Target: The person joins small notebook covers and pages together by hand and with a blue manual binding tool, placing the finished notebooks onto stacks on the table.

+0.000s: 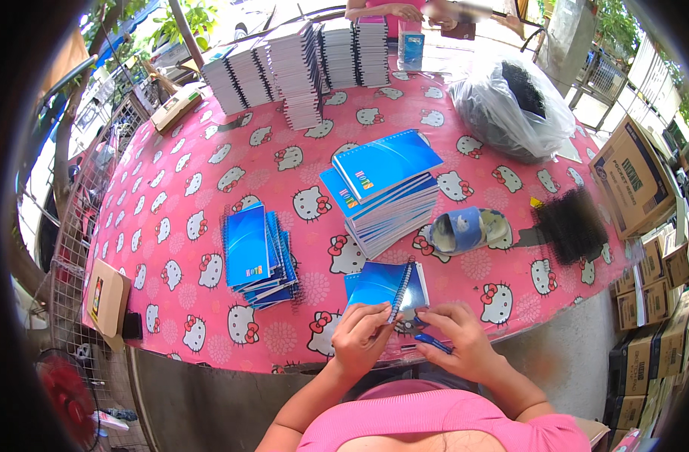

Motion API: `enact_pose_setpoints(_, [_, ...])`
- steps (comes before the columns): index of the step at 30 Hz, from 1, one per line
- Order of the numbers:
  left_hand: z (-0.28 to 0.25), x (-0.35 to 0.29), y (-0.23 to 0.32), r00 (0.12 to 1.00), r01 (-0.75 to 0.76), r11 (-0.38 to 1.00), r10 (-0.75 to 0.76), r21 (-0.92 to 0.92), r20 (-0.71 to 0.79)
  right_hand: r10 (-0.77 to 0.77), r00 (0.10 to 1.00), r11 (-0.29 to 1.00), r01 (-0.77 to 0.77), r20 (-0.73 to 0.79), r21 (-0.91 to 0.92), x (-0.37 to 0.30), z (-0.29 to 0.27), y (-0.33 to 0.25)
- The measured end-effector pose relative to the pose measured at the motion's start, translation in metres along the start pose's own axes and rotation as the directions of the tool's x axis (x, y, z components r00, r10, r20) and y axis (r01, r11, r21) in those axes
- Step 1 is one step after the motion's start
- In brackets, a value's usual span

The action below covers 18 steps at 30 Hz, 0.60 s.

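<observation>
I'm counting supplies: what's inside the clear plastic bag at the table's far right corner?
Inside the clear crumpled plastic bag, a dark mass of black coil-like pieces shows through. Their exact kind and number stay hidden by the folds and glare.

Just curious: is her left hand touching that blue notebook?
Touching. The head view shows the left hand with its fingers on the blue spiral notebook, gripping its lower edge.

the single head view looked steeply down from above the person's chest, close over the hands at the lower edge, and faced forward across the pink table point(209, 226) toward its far side; fisheye bent the edges and darkened corners.
</observation>
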<state>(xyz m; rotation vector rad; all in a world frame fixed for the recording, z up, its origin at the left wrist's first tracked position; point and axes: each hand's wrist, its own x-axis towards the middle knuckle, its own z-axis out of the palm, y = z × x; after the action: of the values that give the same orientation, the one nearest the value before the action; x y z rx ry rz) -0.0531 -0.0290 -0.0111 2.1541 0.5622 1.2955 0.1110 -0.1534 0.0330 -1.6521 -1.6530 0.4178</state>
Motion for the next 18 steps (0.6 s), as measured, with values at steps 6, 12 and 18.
enact_pose_setpoints(6, [0.004, 0.000, -0.003, 1.000, -0.002, 1.000, 0.002, 0.010, -0.016, -0.035, 0.999, 0.994, 0.035, 0.007, -0.105, 0.003, 0.002, 0.002])
enact_pose_setpoints(12, [0.006, -0.003, -0.003, 1.000, 0.001, 1.000, -0.001, 0.009, -0.015, -0.059, 0.998, 0.998, 0.058, 0.019, 0.037, 0.007, 0.001, 0.007])
enact_pose_setpoints(18, [-0.002, 0.002, -0.006, 0.990, -0.140, 0.990, 0.139, -0.020, -0.023, 0.231, 0.700, 0.102, -0.708, 0.676, 0.698, 0.003, 0.006, 0.037])
